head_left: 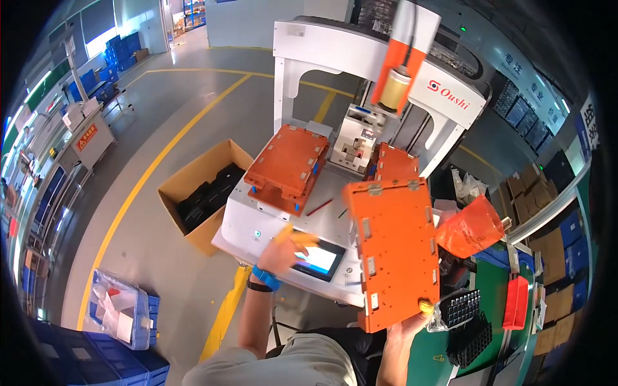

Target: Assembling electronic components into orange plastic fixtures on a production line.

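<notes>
My right hand (407,329) grips the lower right corner of a large orange fixture plate (398,254), held tilted up in front of the machine. The thumb, in a yellow finger cot, lies on its face; the other fingers are mostly hidden behind it. Metal clips and small holes dot the plate. My left hand (278,254), with a blue wristband, hovers by the lit touch screen (320,260) on the machine's front panel. Its fingers, in yellow cots, are apart and slightly blurred, with nothing visible in them. Stacked orange plates (288,161) rest on the white machine top beyond.
A white gantry machine (347,61) stands ahead, its orange-and-white head hanging over a metal fixture (353,145). Another orange plate (395,162) lies beside it. A cardboard box (168,193) of black parts is left; an orange bag (473,228) and black trays (470,341) are right.
</notes>
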`<state>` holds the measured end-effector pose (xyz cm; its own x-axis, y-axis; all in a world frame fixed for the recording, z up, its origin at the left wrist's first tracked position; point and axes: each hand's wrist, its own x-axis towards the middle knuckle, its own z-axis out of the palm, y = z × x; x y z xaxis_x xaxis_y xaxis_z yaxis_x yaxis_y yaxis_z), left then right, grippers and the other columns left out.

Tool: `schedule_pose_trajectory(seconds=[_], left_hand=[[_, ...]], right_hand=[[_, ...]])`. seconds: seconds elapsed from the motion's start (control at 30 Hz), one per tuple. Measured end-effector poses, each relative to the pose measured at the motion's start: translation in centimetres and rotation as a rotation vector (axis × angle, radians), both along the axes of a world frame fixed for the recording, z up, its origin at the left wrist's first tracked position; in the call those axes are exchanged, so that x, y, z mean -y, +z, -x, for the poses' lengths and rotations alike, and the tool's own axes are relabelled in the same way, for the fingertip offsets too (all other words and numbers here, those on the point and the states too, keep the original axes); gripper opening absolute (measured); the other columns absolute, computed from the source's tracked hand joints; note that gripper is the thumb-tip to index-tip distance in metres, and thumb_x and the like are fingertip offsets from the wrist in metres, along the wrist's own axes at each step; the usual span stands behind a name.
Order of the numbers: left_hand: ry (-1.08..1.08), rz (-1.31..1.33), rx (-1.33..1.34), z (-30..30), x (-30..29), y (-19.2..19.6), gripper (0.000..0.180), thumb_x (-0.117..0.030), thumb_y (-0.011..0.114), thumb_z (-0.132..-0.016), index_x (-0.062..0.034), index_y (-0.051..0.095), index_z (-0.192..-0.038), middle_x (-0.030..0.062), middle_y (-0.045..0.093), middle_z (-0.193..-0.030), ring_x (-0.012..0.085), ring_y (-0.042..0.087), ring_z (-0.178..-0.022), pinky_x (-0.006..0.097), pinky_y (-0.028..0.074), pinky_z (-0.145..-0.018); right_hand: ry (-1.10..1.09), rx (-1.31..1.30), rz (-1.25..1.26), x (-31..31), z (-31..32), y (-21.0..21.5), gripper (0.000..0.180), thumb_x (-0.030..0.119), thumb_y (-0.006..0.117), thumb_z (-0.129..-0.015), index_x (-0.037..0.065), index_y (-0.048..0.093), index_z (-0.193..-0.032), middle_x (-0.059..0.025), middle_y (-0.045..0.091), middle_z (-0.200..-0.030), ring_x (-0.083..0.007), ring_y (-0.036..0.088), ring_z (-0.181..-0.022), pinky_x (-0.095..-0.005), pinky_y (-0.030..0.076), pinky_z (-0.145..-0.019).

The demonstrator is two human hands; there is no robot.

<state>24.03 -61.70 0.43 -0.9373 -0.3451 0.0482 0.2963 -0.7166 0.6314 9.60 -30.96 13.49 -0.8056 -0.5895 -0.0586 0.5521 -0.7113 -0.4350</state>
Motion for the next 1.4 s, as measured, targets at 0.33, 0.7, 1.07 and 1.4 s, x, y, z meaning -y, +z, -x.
schedule_pose_trajectory(seconds=[0.33, 0.7, 1.07, 1.4], left_hand=[[1.039, 0.694, 1.144, 7.6, 10.1, -0.3, 0.062, -0.055, 0.054, -0.094, 0.0044, 0.067, -0.107, 0.0257, 0.070, -0.102, 0.0444, 0.065, -0.099, 0.047, 0.050, -0.088], [1.369, 0.637, 1.109, 9.8, 9.9, 2.7, 0.064, -0.058, 0.063, -0.090, 0.0062, 0.067, -0.086, 0.0216, 0.070, -0.085, 0.0356, 0.065, -0.080, 0.045, 0.050, -0.076], [0.987, -0.257, -0.017, 10.4, 11.4, 6.8, 0.036, -0.017, 0.059, -0.083, -0.0019, 0.064, -0.115, 0.0103, 0.066, -0.120, 0.0297, 0.061, -0.111, 0.041, 0.048, -0.100], [1.119, -0.263, -0.146, -7.1, -1.8, 3.3, 0.066, -0.027, 0.061, -0.076, -0.0036, 0.048, -0.136, 0.0165, 0.060, -0.130, 0.0369, 0.063, -0.110, 0.049, 0.056, -0.089]], right_hand=[[-0.058, 0.004, 0.046, -1.4, -0.3, 0.0, 0.057, 0.011, 0.059, -0.069, 0.001, 0.059, -0.125, -0.0117, 0.065, -0.118, -0.0312, 0.064, -0.107, -0.0434, 0.055, -0.093], [-0.114, 0.151, -0.028, -4.8, -0.3, -2.1, 0.053, 0.010, 0.058, -0.069, 0.003, 0.061, -0.122, -0.0106, 0.065, -0.118, -0.0286, 0.062, -0.112, -0.0415, 0.052, -0.098], [-0.045, 0.110, -0.018, -5.1, 0.2, 1.0, 0.054, 0.024, 0.065, -0.074, 0.009, 0.060, -0.126, -0.0089, 0.063, -0.124, -0.0298, 0.059, -0.116, -0.0464, 0.046, -0.100], [0.341, -0.005, 0.134, 4.3, 1.9, 6.9, 0.066, 0.029, 0.067, -0.081, 0.012, 0.047, -0.142, -0.0088, 0.053, -0.141, -0.0309, 0.050, -0.131, -0.0499, 0.040, -0.110]])
